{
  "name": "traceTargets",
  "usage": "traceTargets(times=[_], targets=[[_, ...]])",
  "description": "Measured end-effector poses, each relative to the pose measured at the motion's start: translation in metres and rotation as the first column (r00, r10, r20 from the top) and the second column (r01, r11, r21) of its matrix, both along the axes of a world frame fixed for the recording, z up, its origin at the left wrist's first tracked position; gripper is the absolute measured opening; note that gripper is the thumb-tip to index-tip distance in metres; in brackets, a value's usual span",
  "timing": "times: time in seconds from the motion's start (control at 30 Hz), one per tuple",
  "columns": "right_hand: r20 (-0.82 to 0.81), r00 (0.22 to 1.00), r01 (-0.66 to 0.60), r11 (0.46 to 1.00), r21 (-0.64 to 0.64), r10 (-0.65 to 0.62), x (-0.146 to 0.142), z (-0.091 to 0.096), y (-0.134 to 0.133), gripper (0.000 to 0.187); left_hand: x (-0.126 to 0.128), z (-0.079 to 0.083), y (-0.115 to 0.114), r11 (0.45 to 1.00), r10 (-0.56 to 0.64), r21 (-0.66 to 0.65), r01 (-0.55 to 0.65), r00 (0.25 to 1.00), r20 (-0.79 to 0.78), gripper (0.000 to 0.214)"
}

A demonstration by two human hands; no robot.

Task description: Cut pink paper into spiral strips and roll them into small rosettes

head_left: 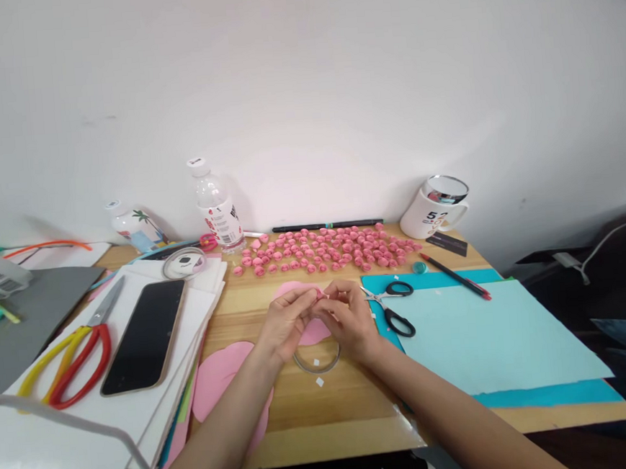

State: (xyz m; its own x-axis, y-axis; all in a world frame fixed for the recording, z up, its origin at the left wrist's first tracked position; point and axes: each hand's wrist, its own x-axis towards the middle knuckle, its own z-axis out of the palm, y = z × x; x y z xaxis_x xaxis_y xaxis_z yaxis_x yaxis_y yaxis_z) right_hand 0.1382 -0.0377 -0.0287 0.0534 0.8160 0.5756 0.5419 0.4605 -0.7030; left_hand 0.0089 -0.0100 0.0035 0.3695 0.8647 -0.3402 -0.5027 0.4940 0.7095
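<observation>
My left hand (290, 321) and my right hand (349, 318) meet over the middle of the table, fingertips pinched together on a small pink paper piece (318, 296). Fingers cover most of that piece, so its full shape is hidden. Under the hands lie a pink paper cutout (314, 332) and a roll of tape (319, 370). Another pink paper cutout (224, 379) is partly beneath my left forearm. Beyond the hands, many small rolled pink paper flowers (341, 250) are spread out. Black-handled scissors (392, 308) rest just right of my right hand.
Turquoise and pale blue paper sheets (494, 336) cover the right side. At left, a phone (145, 338) and red-yellow scissors (78, 354) lie on stacked paper. A bottle (219, 213) and a white mug (431, 211) stand by the wall. Pens (457, 275) lie near the mug.
</observation>
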Motion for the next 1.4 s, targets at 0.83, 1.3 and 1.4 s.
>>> traceTargets(times=[0.83, 1.3, 1.4], targets=[[-0.794, 0.592, -0.39, 0.812, -0.434, -0.14, -0.005, 0.019, 0.003, 0.025, 0.008, -0.006, -0.003, 0.922, 0.31, 0.34, -0.183, 0.876, -0.37, 0.017], [-0.8, 0.561, -0.361, 0.807, -0.467, -0.212, -0.007, 0.021, 0.002, 0.024, 0.01, -0.008, -0.003, 0.88, 0.369, 0.445, -0.166, 0.829, -0.419, 0.013], [-0.798, 0.557, -0.362, 0.799, -0.481, -0.228, -0.008, 0.02, 0.001, 0.022, 0.009, -0.009, -0.002, 0.87, 0.375, 0.471, -0.146, 0.817, -0.439, 0.012]])
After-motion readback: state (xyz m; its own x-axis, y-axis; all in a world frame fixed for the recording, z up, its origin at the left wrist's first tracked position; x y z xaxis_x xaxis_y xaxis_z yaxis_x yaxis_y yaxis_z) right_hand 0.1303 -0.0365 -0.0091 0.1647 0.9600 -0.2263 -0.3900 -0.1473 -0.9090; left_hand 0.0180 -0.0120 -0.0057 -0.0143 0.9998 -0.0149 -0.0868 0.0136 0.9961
